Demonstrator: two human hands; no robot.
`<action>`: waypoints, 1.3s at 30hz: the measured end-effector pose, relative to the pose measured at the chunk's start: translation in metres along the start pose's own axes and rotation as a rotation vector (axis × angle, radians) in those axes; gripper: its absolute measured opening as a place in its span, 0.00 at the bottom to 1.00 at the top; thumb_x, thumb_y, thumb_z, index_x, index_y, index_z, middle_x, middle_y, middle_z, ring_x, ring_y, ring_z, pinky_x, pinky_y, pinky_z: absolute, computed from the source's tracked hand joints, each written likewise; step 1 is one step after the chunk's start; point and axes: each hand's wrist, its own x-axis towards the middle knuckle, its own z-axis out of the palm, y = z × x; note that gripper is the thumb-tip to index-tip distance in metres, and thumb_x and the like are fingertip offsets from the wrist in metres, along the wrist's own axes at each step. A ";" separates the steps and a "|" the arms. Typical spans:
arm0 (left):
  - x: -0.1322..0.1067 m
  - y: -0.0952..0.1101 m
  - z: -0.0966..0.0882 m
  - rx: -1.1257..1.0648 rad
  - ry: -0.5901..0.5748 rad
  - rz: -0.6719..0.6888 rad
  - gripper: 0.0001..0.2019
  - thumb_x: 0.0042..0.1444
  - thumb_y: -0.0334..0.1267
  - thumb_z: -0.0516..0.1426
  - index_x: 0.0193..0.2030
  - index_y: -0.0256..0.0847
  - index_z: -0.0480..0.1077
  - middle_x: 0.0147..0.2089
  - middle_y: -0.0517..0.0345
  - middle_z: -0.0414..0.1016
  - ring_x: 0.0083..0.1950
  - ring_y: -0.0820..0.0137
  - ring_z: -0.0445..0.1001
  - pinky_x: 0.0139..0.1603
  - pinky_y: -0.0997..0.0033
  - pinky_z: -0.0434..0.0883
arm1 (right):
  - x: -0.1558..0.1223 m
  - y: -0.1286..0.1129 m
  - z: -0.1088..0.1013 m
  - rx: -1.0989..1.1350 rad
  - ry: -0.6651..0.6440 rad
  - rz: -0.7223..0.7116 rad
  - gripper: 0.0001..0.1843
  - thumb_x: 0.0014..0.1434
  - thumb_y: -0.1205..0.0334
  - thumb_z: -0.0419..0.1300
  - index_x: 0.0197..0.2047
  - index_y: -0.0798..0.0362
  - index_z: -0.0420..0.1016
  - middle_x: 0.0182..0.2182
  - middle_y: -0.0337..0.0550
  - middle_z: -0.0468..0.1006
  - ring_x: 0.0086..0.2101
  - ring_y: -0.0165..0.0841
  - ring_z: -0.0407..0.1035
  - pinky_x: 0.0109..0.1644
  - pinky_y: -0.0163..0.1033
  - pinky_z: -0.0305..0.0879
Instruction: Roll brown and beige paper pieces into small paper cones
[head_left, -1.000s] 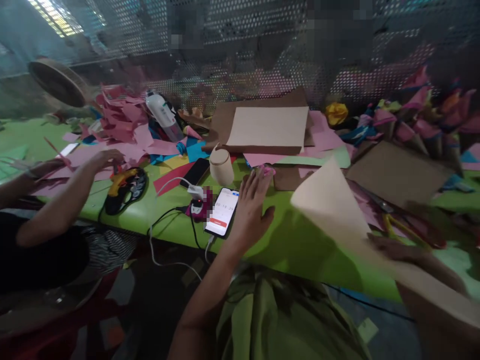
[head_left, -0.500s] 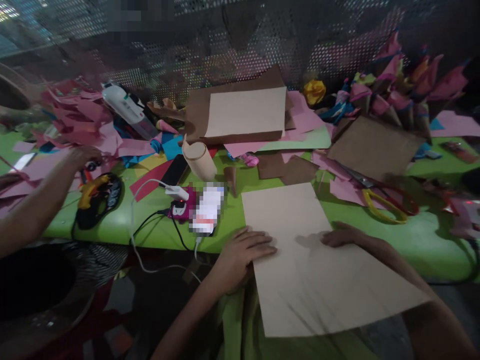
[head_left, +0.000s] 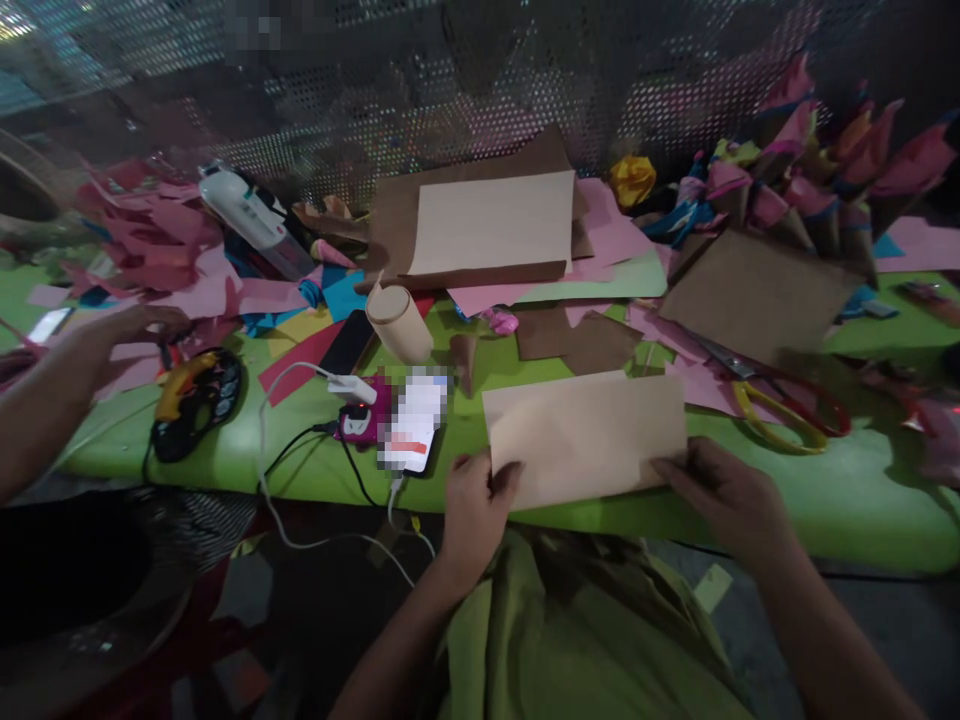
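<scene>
1. reaching over pink paper, a co-worker's hand [head_left: 154, 322] is well to the left of the lit phone [head_left: 417, 425]; what it grips, and how far it is closed, i cannot tell.
2. a black-and-yellow tool [head_left: 191, 405] lies left of the lit phone, near that hand.
3. a white bottle-shaped thing [head_left: 251, 215] leans behind and to the left of the lit phone.
4. a dark phone [head_left: 347, 342] lies behind and slightly left of the lit phone.
5. a magenta socket block [head_left: 369, 420], a white plug in it, is just beside the lit phone on its left.
6. a paper roll [head_left: 405, 330] stands slightly tilted just behind the lit phone.
7. the left hand [head_left: 476, 510], just right of and nearer than the lit phone, is closed, its thumb pressing the near left corner of the beige sheet [head_left: 589, 440].
8. that sheet, doubled over, is to the right of the lit phone, at the near edge of the green worktop [head_left: 847, 510].
9. the right hand [head_left: 724, 495], farther right of the lit phone, is also closed, pinching the sheet's right end between thumb and fingers.
10. scissors [head_left: 784, 425] with yellow and red handles lie well to the right of the lit phone.
</scene>
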 end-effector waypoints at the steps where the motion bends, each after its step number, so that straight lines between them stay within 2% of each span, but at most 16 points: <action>1: 0.003 0.001 0.001 0.030 0.029 -0.010 0.09 0.63 0.41 0.58 0.38 0.38 0.77 0.30 0.56 0.77 0.35 0.65 0.74 0.39 0.66 0.71 | 0.001 0.000 0.003 -0.018 0.030 -0.006 0.17 0.60 0.44 0.60 0.30 0.48 0.71 0.25 0.39 0.75 0.25 0.34 0.68 0.27 0.38 0.64; 2: 0.005 0.001 0.003 0.050 0.049 -0.011 0.08 0.62 0.39 0.60 0.44 0.39 0.77 0.30 0.57 0.78 0.34 0.65 0.74 0.39 0.66 0.71 | 0.002 0.000 0.005 -0.033 0.061 -0.013 0.16 0.59 0.45 0.60 0.32 0.49 0.72 0.31 0.43 0.79 0.28 0.36 0.71 0.30 0.39 0.67; 4: 0.011 0.002 0.004 0.083 0.076 0.008 0.16 0.60 0.37 0.62 0.55 0.39 0.73 0.31 0.59 0.78 0.34 0.66 0.75 0.42 0.65 0.71 | 0.002 0.001 0.008 -0.071 0.127 -0.025 0.14 0.59 0.47 0.61 0.34 0.49 0.74 0.43 0.48 0.81 0.36 0.39 0.75 0.37 0.42 0.70; 6: 0.015 0.002 0.006 0.138 0.095 0.036 0.24 0.59 0.35 0.63 0.63 0.41 0.68 0.31 0.60 0.78 0.34 0.66 0.76 0.45 0.63 0.72 | 0.001 0.002 0.010 -0.101 0.150 -0.040 0.14 0.60 0.48 0.61 0.41 0.49 0.77 0.45 0.48 0.81 0.36 0.39 0.75 0.38 0.43 0.71; 9: 0.017 0.001 0.007 0.234 0.076 0.072 0.29 0.59 0.34 0.63 0.67 0.43 0.65 0.33 0.60 0.79 0.37 0.64 0.78 0.46 0.62 0.72 | 0.000 0.002 0.009 -0.105 0.076 -0.083 0.19 0.63 0.50 0.59 0.55 0.46 0.77 0.42 0.44 0.82 0.34 0.37 0.75 0.36 0.41 0.70; 12: 0.018 -0.002 0.008 0.285 0.034 0.096 0.28 0.59 0.33 0.63 0.66 0.44 0.66 0.36 0.58 0.81 0.39 0.63 0.79 0.46 0.61 0.72 | 0.000 0.001 0.008 -0.100 -0.003 -0.134 0.17 0.65 0.52 0.57 0.54 0.44 0.79 0.44 0.44 0.83 0.37 0.37 0.77 0.36 0.38 0.71; 21: 0.022 -0.002 0.008 0.311 -0.025 0.087 0.21 0.63 0.35 0.61 0.62 0.49 0.70 0.47 0.58 0.83 0.42 0.65 0.80 0.45 0.63 0.72 | 0.006 0.001 0.008 -0.184 -0.004 -0.048 0.19 0.65 0.47 0.54 0.50 0.44 0.81 0.43 0.45 0.82 0.39 0.39 0.77 0.38 0.40 0.72; 25: 0.024 0.000 0.007 0.322 -0.045 0.063 0.20 0.63 0.36 0.61 0.62 0.49 0.70 0.45 0.57 0.83 0.43 0.64 0.80 0.45 0.63 0.72 | 0.010 -0.003 0.006 -0.185 -0.013 -0.013 0.21 0.64 0.45 0.54 0.49 0.44 0.82 0.44 0.45 0.82 0.40 0.40 0.77 0.39 0.41 0.72; 32: 0.023 0.000 0.008 0.365 -0.029 0.089 0.20 0.62 0.36 0.62 0.61 0.46 0.71 0.39 0.58 0.82 0.39 0.63 0.79 0.40 0.63 0.70 | 0.014 -0.010 0.004 -0.174 -0.022 0.060 0.19 0.60 0.47 0.56 0.46 0.43 0.83 0.41 0.44 0.81 0.38 0.41 0.78 0.38 0.41 0.73; 39: 0.026 0.002 0.007 0.369 -0.041 0.085 0.19 0.62 0.36 0.62 0.60 0.46 0.72 0.37 0.58 0.82 0.38 0.64 0.79 0.39 0.63 0.70 | 0.014 -0.010 0.004 -0.199 -0.017 0.052 0.17 0.60 0.47 0.56 0.46 0.40 0.82 0.40 0.46 0.80 0.37 0.44 0.77 0.37 0.45 0.72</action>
